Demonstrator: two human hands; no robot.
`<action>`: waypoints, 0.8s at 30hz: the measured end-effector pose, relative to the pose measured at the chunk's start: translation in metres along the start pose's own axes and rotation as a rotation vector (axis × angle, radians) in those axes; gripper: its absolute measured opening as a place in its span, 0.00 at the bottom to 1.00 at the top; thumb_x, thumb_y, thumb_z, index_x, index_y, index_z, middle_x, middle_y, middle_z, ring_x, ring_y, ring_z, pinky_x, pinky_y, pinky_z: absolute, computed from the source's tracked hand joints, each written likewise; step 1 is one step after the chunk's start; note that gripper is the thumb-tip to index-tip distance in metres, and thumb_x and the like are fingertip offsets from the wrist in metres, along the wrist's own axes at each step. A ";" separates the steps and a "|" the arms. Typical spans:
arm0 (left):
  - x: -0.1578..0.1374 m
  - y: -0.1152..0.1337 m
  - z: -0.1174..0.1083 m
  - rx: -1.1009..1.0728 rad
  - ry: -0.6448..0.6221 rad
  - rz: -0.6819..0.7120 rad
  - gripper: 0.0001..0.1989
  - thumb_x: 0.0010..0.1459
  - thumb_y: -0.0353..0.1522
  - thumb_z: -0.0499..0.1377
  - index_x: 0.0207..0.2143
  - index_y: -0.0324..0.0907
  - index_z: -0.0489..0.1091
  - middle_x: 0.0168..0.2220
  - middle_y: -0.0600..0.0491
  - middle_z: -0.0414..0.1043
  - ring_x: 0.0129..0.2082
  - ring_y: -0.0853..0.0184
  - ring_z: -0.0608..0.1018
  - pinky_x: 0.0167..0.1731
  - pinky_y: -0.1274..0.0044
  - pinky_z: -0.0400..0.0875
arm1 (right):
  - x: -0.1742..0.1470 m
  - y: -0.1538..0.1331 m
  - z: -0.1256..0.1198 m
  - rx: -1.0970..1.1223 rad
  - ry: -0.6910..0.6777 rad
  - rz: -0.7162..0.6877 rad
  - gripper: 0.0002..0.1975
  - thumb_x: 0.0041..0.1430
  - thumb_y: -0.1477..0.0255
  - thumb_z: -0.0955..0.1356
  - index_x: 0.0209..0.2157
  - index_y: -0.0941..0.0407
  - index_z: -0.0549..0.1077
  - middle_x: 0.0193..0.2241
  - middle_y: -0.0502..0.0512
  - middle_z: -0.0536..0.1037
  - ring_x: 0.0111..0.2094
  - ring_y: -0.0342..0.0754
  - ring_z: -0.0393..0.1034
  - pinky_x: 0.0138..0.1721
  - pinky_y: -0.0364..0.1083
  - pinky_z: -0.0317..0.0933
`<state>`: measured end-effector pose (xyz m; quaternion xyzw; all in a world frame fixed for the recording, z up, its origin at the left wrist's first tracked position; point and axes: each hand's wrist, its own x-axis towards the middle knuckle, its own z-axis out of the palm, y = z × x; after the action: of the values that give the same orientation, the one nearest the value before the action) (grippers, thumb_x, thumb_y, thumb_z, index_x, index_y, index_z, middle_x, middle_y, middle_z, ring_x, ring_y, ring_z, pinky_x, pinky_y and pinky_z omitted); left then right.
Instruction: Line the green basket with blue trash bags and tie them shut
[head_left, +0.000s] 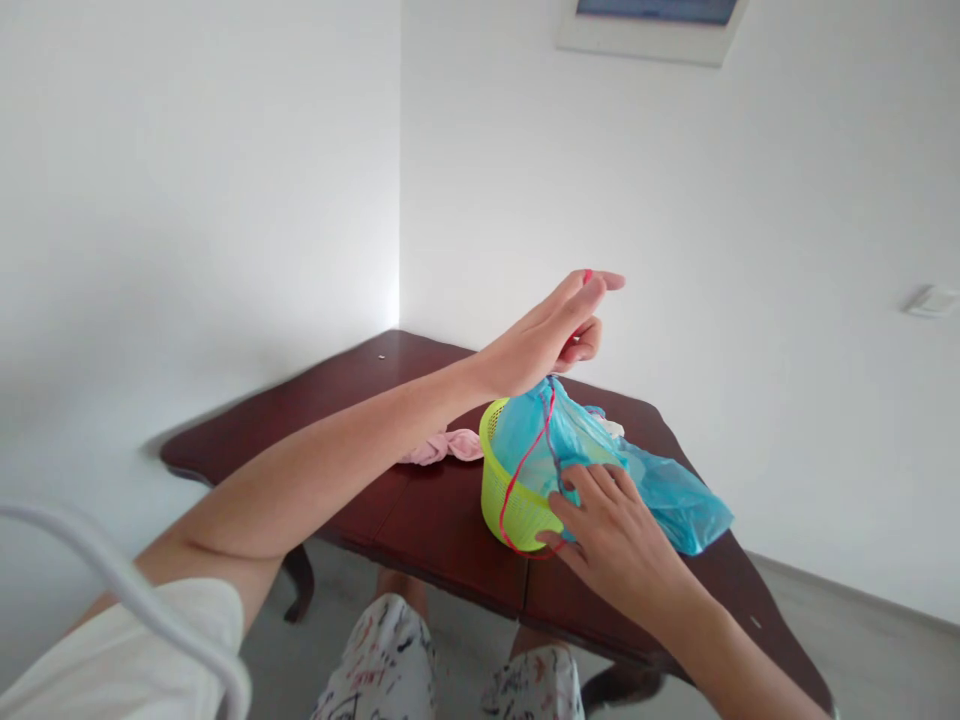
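My left hand (566, 325) is raised over the basket, its index finger extended and the other fingers curled. Red string (511, 490) is looped around that finger and hangs from this hand in a slack curve. Its lower end reaches my right hand (596, 515), whose thumb and fingers close around it at the basket's front right. A darker cord (553, 445) runs between the two hands. Below my left hand, a blue plastic bag (660, 485) fills the yellow-green mesh basket (499, 495) and spills over its right side. My fingers partly hide the string ends.
A pink cloth (442, 446) lies on the dark wooden table (435, 530), left of the basket. Something white (611, 427) shows behind the bag. White walls meet behind the table, and a white cable (135, 590) crosses the lower left.
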<state>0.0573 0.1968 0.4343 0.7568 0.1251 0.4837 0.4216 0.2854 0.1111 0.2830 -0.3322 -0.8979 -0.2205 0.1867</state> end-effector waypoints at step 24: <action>-0.002 -0.029 0.024 0.208 -0.264 0.010 0.46 0.73 0.60 0.71 0.78 0.45 0.62 0.30 0.63 0.67 0.28 0.66 0.69 0.31 0.74 0.64 | 0.032 0.025 -0.096 0.992 0.783 0.356 0.14 0.87 0.63 0.67 0.53 0.50 0.85 0.33 0.52 0.78 0.27 0.49 0.69 0.27 0.49 0.62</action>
<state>0.0827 0.2011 0.4064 0.8540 0.1141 0.3664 0.3514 0.2977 0.0943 0.3851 -0.2451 -0.6900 0.1495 0.6645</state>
